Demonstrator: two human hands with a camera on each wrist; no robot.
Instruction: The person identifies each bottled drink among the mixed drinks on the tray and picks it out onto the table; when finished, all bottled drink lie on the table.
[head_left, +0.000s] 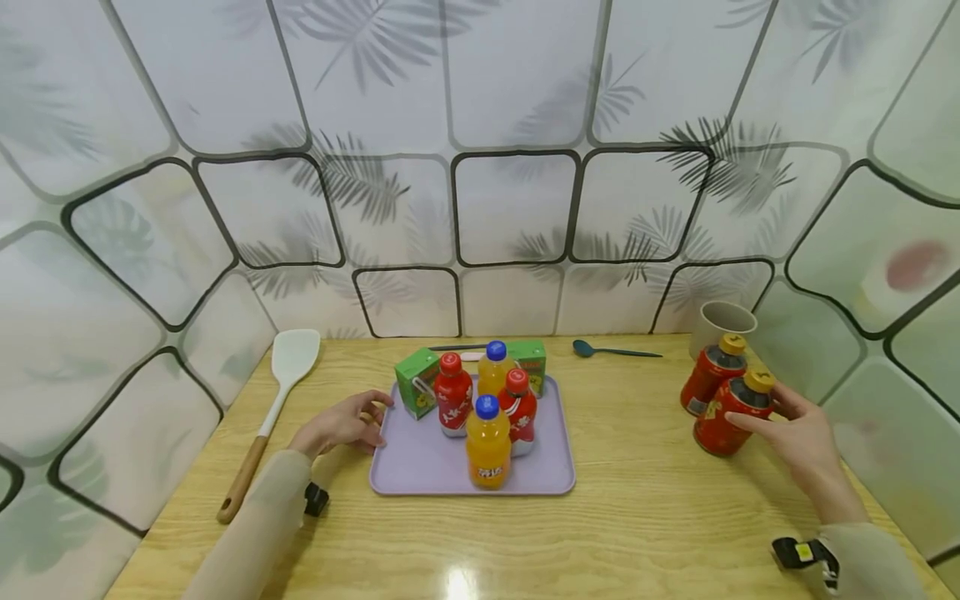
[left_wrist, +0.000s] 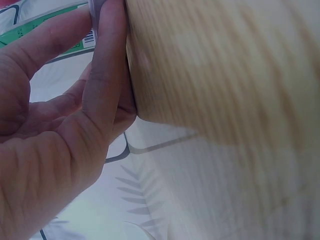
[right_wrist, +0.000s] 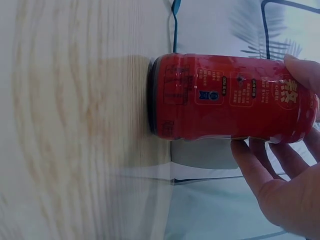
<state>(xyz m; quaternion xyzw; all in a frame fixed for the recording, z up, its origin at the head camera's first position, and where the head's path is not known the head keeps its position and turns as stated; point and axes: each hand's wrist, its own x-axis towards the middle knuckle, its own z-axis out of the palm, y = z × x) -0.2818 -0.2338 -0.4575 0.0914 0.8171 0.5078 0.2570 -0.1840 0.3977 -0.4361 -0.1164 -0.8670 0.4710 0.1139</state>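
My left hand (head_left: 347,423) pinches the left rim of a lilac tray (head_left: 420,475); in the left wrist view the rim shows between the digits. On the tray stand two orange juice bottles (head_left: 488,450) with blue caps, two red drink bottles (head_left: 453,396) with red caps, and green drink cartons (head_left: 416,383) at the back. At the far right my right hand (head_left: 798,442) grips a red bottle (right_wrist: 220,97) with a yellow cap, thumb on one side and fingers on the other. A similar red bottle (head_left: 705,387) stands just behind it.
A grey cup (head_left: 723,321) stands behind the red bottles. Near the back wall lie a dark spoon (head_left: 615,350) and a thin dark utensil (head_left: 457,347). A white spatula (head_left: 273,400) with a wooden handle lies at the left. Patterned curtain-like walls enclose the wooden table (head_left: 622,517).
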